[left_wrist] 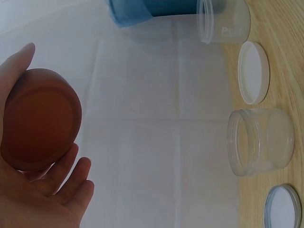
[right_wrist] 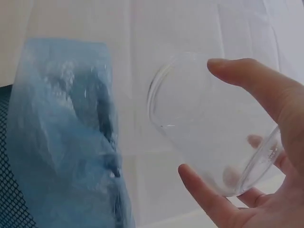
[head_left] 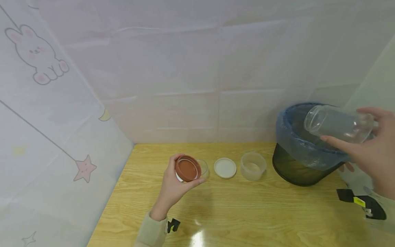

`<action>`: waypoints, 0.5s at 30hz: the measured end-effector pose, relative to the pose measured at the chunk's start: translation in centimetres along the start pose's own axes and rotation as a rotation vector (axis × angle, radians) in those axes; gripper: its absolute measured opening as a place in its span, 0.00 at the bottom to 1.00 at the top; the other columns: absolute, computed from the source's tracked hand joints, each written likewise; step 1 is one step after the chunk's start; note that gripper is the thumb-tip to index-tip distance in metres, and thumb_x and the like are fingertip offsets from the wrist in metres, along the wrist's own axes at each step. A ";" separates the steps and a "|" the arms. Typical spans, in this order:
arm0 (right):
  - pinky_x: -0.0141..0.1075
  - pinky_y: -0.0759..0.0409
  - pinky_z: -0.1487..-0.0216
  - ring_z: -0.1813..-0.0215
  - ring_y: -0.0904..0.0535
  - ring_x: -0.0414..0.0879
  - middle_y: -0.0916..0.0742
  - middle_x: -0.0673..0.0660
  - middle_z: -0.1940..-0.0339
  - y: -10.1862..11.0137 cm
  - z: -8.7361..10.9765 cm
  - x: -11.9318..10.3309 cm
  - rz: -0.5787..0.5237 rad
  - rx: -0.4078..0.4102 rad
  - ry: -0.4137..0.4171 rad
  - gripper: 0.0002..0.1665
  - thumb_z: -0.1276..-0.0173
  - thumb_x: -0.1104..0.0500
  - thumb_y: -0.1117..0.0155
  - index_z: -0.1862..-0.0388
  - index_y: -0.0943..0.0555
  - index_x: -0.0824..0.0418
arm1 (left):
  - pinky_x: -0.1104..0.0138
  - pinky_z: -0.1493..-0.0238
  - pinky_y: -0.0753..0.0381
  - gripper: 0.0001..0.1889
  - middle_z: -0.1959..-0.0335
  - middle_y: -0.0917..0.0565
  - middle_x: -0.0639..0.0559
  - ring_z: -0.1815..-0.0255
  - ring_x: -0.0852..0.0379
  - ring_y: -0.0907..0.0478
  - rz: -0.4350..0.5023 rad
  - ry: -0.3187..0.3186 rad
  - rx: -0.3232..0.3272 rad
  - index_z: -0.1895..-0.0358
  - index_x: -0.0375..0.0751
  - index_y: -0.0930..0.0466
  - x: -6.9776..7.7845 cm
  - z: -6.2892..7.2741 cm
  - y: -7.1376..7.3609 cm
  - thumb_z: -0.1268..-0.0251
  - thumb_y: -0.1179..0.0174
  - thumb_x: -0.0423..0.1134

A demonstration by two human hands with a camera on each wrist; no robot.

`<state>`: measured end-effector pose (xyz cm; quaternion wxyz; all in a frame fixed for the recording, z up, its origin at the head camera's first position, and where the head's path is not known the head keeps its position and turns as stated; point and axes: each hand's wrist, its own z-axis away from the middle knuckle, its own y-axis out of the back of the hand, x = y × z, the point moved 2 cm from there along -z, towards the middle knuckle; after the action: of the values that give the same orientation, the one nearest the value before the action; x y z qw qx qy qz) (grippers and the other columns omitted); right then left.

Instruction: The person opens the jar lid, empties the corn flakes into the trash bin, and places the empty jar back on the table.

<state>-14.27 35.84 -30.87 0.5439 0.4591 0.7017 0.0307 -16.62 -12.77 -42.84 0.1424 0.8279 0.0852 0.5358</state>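
In the head view, my left hand [head_left: 176, 183] grips a reddish-brown round lid [head_left: 188, 168] above the table, its hollow inner side toward the head camera. The left wrist view shows the lid's smooth outer face [left_wrist: 42, 126] between thumb and fingers. My right hand [head_left: 378, 147] holds a clear plastic jar [head_left: 339, 123] tilted on its side, its mouth pointing left over the bin. Nothing can be made out inside the jar. Below it stands a dark mesh bin [head_left: 288, 163] lined with a blue bag [head_left: 285, 128]. The right wrist view shows the jar [right_wrist: 199, 118] close to the bag.
On the wooden table [head_left: 234, 212] are a white lid [head_left: 225, 168], a frosted jar [head_left: 253, 166] and a clear jar [left_wrist: 266, 140]. A silver-rimmed lid [left_wrist: 282, 209] lies beside the clear jar in the left wrist view. A pale wall sheet [head_left: 172, 68] rises behind.
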 end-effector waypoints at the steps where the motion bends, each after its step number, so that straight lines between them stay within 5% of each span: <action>1: 0.41 0.28 0.51 0.43 0.32 0.52 0.36 0.40 0.28 0.1 0.2 -0.2 0.000 -0.004 -0.012 0.54 0.39 0.54 0.22 0.20 0.42 0.35 | 0.49 0.44 0.22 0.47 0.42 0.22 0.55 0.41 0.56 0.24 -0.001 0.001 0.000 0.33 0.52 0.33 0.0 0.0 0.0 0.58 0.15 0.48; 3: 0.35 0.32 0.71 0.57 0.30 0.44 0.33 0.39 0.33 0.2 0.5 -0.6 -0.039 0.001 -0.034 0.53 0.39 0.55 0.22 0.21 0.41 0.36 | 0.50 0.44 0.22 0.47 0.42 0.22 0.55 0.41 0.56 0.24 -0.007 0.007 0.002 0.33 0.52 0.33 0.2 0.0 0.0 0.58 0.14 0.46; 6: 0.37 0.43 0.84 0.73 0.33 0.37 0.27 0.38 0.38 0.2 1.0 -1.0 -0.087 0.007 -0.048 0.50 0.36 0.53 0.23 0.22 0.41 0.37 | 0.48 0.45 0.22 0.47 0.42 0.22 0.50 0.41 0.53 0.24 -0.001 0.009 0.013 0.33 0.48 0.33 0.9 0.1 0.1 0.59 0.14 0.40; 9: 0.32 0.36 0.83 0.75 0.27 0.30 0.23 0.37 0.52 -0.5 1.3 -1.0 -0.192 0.032 0.065 0.46 0.35 0.61 0.26 0.24 0.39 0.46 | 0.46 0.46 0.22 0.46 0.43 0.21 0.44 0.42 0.48 0.23 0.010 0.002 0.026 0.34 0.40 0.33 2.3 0.1 0.2 0.59 0.15 0.35; 12: 0.24 0.31 0.79 0.80 0.30 0.29 0.20 0.40 0.53 -1.5 1.7 -0.8 -0.261 0.061 0.186 0.42 0.37 0.68 0.27 0.27 0.35 0.54 | 0.45 0.46 0.22 0.45 0.44 0.21 0.40 0.43 0.45 0.23 0.016 0.001 0.031 0.35 0.34 0.33 3.7 0.2 0.5 0.58 0.16 0.32; 15: 0.23 0.35 0.79 0.81 0.35 0.36 0.17 0.40 0.53 -2.3 2.1 -0.6 -0.317 0.055 0.138 0.39 0.37 0.67 0.27 0.31 0.33 0.52 | 0.45 0.46 0.22 0.44 0.44 0.21 0.40 0.43 0.45 0.23 0.019 0.008 0.030 0.35 0.34 0.32 4.1 0.2 0.6 0.58 0.16 0.32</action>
<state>-13.99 33.17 -32.57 0.4796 0.3543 0.8016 -0.0431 -14.72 -12.14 -39.20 0.1244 0.8285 0.0861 0.5391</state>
